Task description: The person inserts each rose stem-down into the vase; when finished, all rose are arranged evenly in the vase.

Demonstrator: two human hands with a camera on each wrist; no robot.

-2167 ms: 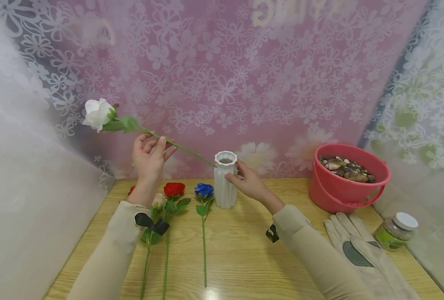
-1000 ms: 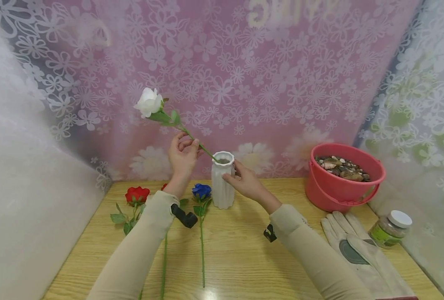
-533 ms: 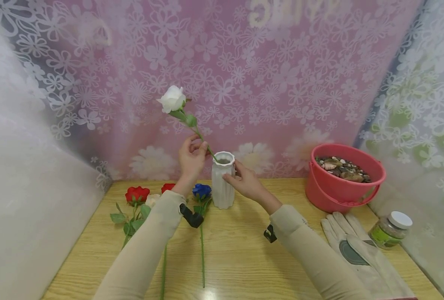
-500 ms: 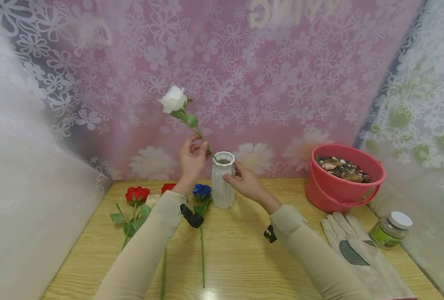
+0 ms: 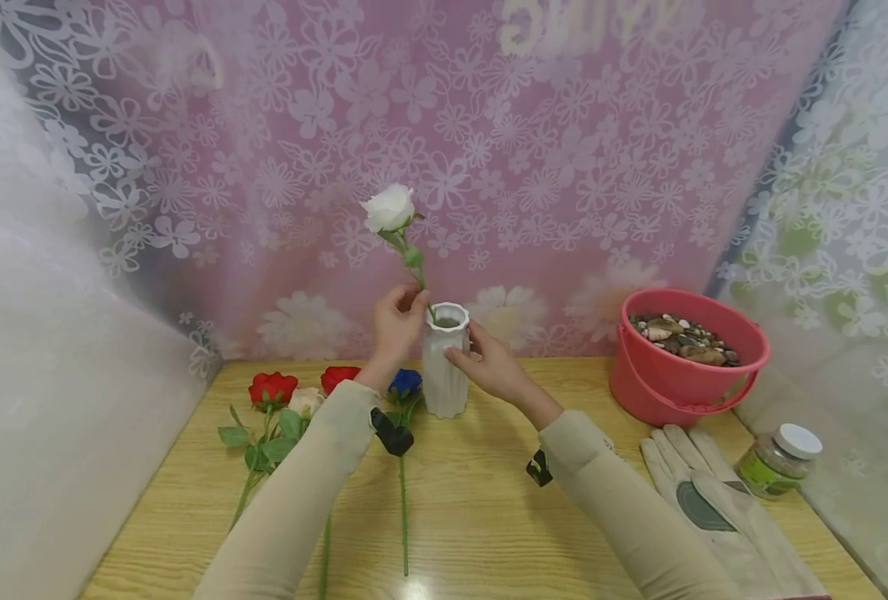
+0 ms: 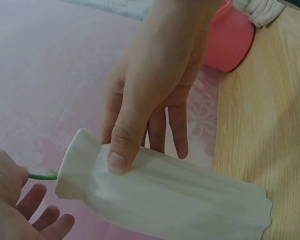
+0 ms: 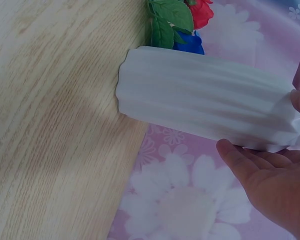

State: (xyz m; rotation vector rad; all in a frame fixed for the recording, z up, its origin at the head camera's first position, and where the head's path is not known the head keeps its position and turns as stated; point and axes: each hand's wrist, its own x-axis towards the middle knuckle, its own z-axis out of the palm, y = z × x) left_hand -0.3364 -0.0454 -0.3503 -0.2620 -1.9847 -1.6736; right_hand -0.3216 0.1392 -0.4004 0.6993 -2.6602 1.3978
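My left hand (image 5: pixel 398 327) pinches the green stem of a white rose (image 5: pixel 389 208) just above the vase rim. The stem's lower end goes into the mouth of a white ribbed vase (image 5: pixel 446 379), which stands upright on the table; how deep it reaches is hidden. My right hand (image 5: pixel 494 365) grips the vase's upper right side, thumb in front. The left wrist view shows that thumb pressed below the neck of the vase (image 6: pixel 175 195), and a bit of green stem (image 6: pixel 42 176) between the left hand (image 6: pixel 10 200) and the rim.
Left of the vase lie a blue rose (image 5: pixel 404 383), red roses (image 5: pixel 273 388) and a cream rose (image 5: pixel 306 402), partly under the left sleeve. To the right stand a pink bucket of pebbles (image 5: pixel 687 400) and a white-lidded jar (image 5: pixel 777 462). Pale work gloves (image 5: pixel 721 500) lie before them.
The left hand has moved right toward the vase, bringing the rose from nearly flat to almost upright. Its stem end has passed from beside the rim into the mouth. The right hand stays put.
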